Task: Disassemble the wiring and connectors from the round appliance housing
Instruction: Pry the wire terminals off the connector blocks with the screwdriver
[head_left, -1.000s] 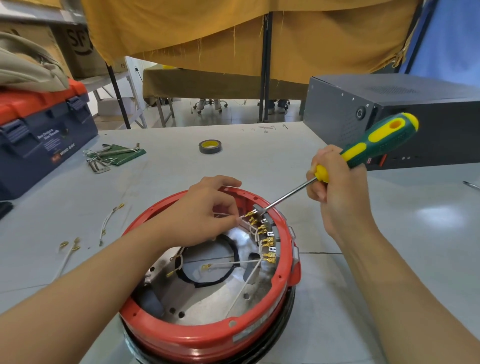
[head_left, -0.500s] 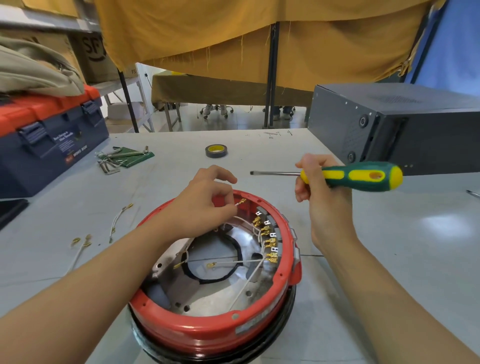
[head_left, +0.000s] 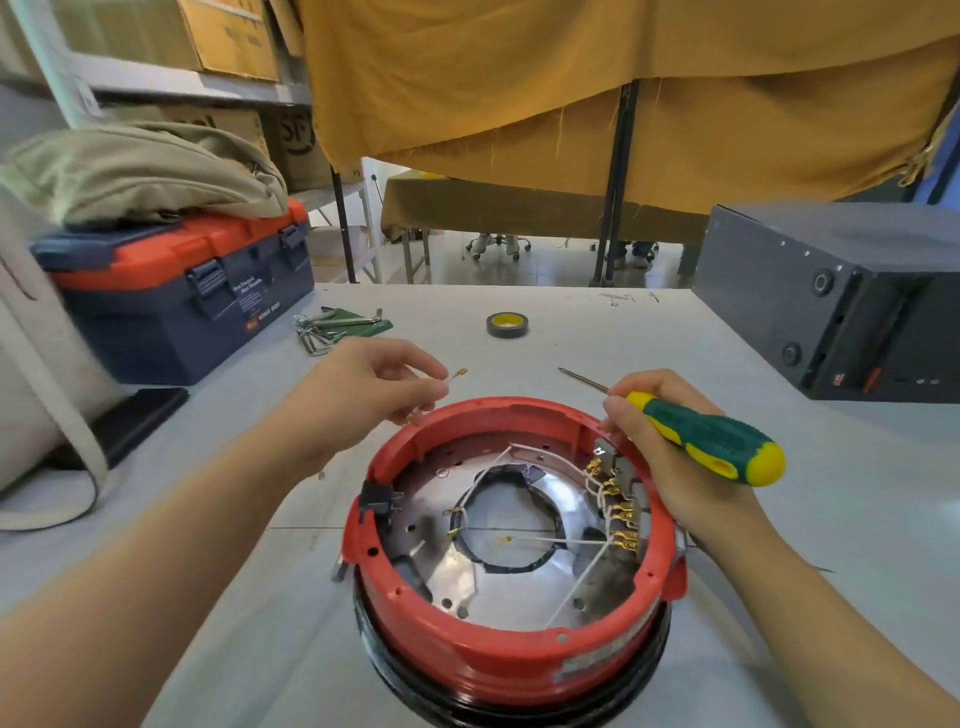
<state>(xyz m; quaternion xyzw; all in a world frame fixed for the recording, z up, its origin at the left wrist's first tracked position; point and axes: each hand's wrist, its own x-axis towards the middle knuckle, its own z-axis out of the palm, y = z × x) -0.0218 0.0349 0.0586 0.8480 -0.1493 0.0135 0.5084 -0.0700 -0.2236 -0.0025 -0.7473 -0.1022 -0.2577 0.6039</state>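
the round red housing (head_left: 511, 654) sits open side up on the grey bench (head_left: 270, 639), its near edge cut off by the frame. beyond its far-left rim the left hand (head_left: 363, 397) pinches a short white wire (head_left: 451, 378), brass terminal pointing right, away from the hand. at the housing's far-right rim the right hand (head_left: 670, 447) grips a green-and-yellow screwdriver (head_left: 701, 439), its long axis running from the handle at right to the tip at far left. inside the right wall is a row of brass connectors (head_left: 618, 512), perhaps still plugged in; blur hides the detail.
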